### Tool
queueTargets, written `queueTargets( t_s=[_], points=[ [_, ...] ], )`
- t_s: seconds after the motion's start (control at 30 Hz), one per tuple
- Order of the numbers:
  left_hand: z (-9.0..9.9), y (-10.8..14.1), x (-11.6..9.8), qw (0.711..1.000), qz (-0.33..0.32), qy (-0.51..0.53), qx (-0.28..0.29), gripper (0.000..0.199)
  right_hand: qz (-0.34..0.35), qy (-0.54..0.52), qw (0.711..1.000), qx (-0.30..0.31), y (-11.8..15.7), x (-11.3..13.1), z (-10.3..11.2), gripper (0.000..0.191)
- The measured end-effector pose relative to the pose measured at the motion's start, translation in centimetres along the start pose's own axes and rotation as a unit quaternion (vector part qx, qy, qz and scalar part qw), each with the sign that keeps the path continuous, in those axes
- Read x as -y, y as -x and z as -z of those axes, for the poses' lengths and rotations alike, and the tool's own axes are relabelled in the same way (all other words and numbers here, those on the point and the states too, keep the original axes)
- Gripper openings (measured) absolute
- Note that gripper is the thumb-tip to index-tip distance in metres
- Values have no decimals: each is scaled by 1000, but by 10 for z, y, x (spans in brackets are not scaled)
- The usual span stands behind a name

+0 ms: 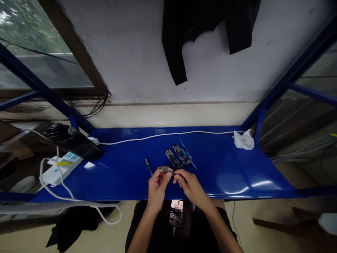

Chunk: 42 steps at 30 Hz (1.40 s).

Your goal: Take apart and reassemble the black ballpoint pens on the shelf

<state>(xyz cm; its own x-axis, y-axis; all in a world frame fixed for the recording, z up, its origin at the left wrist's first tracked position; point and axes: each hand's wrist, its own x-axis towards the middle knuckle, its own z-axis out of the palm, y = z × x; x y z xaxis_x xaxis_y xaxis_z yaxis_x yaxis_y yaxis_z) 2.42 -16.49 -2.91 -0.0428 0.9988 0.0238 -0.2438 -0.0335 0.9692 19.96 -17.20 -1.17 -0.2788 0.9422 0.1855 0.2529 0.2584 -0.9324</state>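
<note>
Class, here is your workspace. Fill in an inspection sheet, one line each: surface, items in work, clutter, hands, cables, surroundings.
Surface: blue table, glossy, light reflecting near the right front.
Items in work: held pen; a group of pens just beyond the hands; a lone pen left of the group.
Clutter: crumpled tissue at back right; black bottle and power strip at left.
Hands: left hand holds the pen; right hand has its fingers at the other end, grip unclear.
Cables: white cable along the back; more white cable looping at left.
Surroundings: window at left; black cloth against the wall.
</note>
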Motion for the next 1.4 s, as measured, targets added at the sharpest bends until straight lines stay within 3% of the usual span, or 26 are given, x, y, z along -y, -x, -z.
queueTargets(
  t_s=[0.8,0.97,1.13,1.4],
  points=[
    [0,2,2,1000,11,-17,-16,31,-15,-21,999,-20,-2,-1,2,25],
    [-1,0,1,998,13,16,-59,31,-15,-36,998,-49,-3,-4,0,22],
    [-1,0,3,998,18,26,-61,31,-31,20,999,-22,-4,-1,-1,24],
    [-4,-2,-2,991,0,104,-86,32,-21,-13,1000,-10,-5,7,0,33]
  ],
)
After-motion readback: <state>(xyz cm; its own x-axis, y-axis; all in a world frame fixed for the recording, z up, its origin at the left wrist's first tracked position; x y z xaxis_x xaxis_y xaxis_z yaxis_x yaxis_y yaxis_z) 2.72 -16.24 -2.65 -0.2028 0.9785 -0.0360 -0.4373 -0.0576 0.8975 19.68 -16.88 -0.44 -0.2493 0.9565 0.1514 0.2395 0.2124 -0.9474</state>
